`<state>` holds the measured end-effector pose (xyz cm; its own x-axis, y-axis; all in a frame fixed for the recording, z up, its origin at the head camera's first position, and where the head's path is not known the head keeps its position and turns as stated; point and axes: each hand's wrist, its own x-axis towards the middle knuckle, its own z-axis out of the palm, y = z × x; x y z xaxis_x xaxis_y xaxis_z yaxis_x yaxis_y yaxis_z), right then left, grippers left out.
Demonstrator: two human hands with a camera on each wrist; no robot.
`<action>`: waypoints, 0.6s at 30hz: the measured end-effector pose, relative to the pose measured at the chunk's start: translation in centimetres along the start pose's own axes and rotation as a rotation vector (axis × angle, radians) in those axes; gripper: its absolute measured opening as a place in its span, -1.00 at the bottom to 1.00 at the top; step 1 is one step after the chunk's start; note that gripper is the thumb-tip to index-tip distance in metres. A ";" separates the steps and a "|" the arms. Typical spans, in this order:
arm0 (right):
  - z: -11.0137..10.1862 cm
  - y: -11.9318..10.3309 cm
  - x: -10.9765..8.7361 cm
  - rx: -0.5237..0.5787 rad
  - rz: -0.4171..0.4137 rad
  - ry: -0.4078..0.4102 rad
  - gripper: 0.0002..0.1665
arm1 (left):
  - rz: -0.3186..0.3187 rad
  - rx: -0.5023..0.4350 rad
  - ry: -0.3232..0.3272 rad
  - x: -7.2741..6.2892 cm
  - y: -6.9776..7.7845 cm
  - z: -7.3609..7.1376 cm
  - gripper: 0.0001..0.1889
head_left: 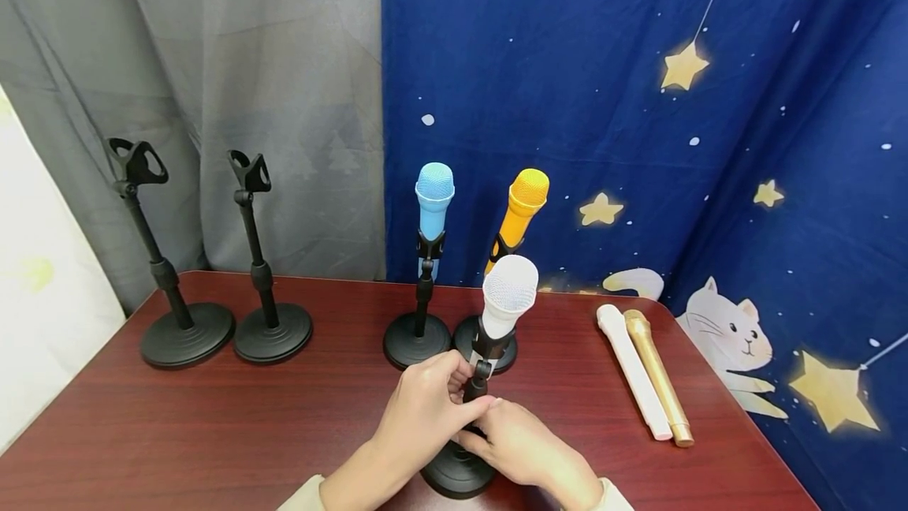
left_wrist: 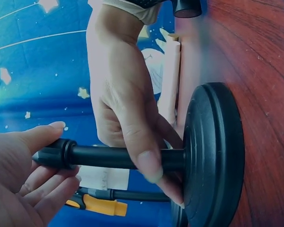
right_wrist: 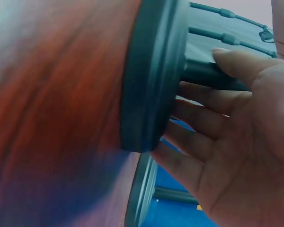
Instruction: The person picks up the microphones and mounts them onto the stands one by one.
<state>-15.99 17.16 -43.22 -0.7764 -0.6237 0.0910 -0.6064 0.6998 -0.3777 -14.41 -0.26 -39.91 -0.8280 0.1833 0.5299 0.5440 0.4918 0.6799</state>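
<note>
You are clasping the collar of the near stand point(head_left: 457, 473) with your left grip point(head_left: 424, 394), thumb resting on one side and fingers on the other. Your right grip point(head_left: 521, 441) is clamping the pole lower down, thumb and fingers around it just above the round base. The near stand is standing upright in both grips, its base resting on the surface point(head_left: 340, 436); its clip is holding a white microphone point(head_left: 509, 290) just above your left grip. Beyond your grips, a blue microphone point(head_left: 433, 199) is sitting in its black stand, slightly to the left, and a yellow microphone point(head_left: 526, 199) is showing partly behind the white one. Two black stands point(head_left: 273, 336) are standing near each other, well to the left of your left grip. Well to the right of your right grip, a slim white microphone point(head_left: 634, 373) and a gold microphone point(head_left: 660, 377) are lying side by side.
</note>
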 end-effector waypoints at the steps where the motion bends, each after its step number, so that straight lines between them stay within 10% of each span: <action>1: -0.1 0.0 0.0 -0.002 0.004 -0.009 -0.71 | 0.003 -0.007 -0.006 0.0 0.0 -0.1 -0.69; 18: -0.2 0.1 0.2 0.033 0.042 -0.052 -0.72 | -0.025 -0.187 -0.217 1.2 -0.7 -1.2 -0.78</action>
<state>-16.23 17.17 -43.06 -0.7903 -0.6121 0.0269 -0.5669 0.7140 -0.4108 -15.64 -1.38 -39.20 -0.8405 0.3605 0.4045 0.5216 0.3363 0.7841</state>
